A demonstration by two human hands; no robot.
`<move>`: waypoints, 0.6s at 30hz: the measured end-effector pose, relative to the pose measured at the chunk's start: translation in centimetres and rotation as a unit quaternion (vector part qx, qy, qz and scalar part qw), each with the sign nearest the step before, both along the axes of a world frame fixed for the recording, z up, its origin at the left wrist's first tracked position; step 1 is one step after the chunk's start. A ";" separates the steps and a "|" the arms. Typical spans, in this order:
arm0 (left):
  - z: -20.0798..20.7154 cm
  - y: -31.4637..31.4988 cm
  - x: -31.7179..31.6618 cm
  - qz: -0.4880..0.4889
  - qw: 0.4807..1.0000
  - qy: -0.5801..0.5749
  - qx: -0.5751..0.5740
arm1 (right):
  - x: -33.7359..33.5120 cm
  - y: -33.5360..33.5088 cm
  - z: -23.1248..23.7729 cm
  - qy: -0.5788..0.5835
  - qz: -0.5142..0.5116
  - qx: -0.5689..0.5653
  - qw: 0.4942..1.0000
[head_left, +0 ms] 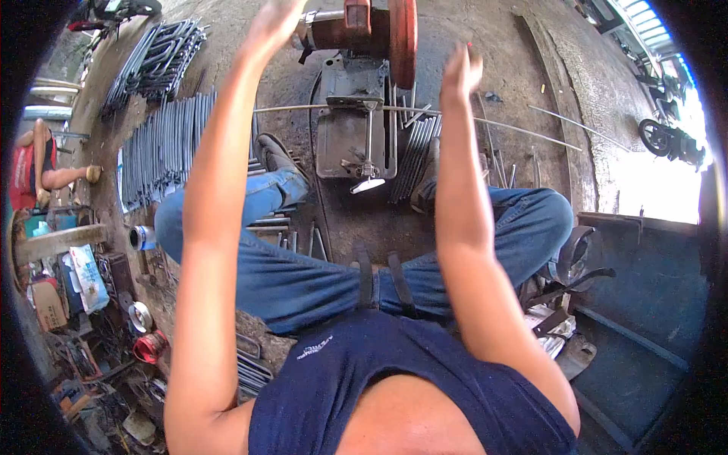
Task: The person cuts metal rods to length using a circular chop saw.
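Concrete workshop floor (470, 45); left hand (274, 21) on chop saw (364, 30), right hand (461, 72) fingers together near its red disc (403, 38)

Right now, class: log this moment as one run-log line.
left hand: on chop saw motor end | right hand: open, above thin rod | rod lies across saw base | person seated

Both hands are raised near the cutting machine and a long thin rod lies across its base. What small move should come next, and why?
Probably lower the right hand onto the thin rod. The rod lies loose across the saw base under the red disc, and the left hand is by the saw head.
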State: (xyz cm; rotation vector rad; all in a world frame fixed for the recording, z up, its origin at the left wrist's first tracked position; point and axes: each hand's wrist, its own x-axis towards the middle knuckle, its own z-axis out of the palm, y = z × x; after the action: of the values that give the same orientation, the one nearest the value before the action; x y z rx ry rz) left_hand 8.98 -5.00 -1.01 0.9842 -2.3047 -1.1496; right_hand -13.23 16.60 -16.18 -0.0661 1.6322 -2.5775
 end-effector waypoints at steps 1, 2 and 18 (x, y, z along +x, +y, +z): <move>2.0 0.0 -2.8 -0.002 0.996 0.000 0.089 | -1.6 -2.7 3.6 0.087 0.054 0.047 0.994; 3.0 0.3 -5.0 -0.005 0.984 0.002 0.176 | -3.0 -4.4 7.0 0.298 0.088 0.257 0.915; -1.3 -0.9 -15.6 -0.104 0.956 -0.195 0.193 | 0.9 -11.0 11.9 0.278 0.083 0.566 0.771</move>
State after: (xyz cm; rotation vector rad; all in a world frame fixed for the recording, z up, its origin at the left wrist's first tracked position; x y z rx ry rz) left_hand -6.59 -5.90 -2.35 1.2201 -2.5928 -1.6688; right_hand -12.30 5.60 -4.23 -0.8663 2.8876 -1.0858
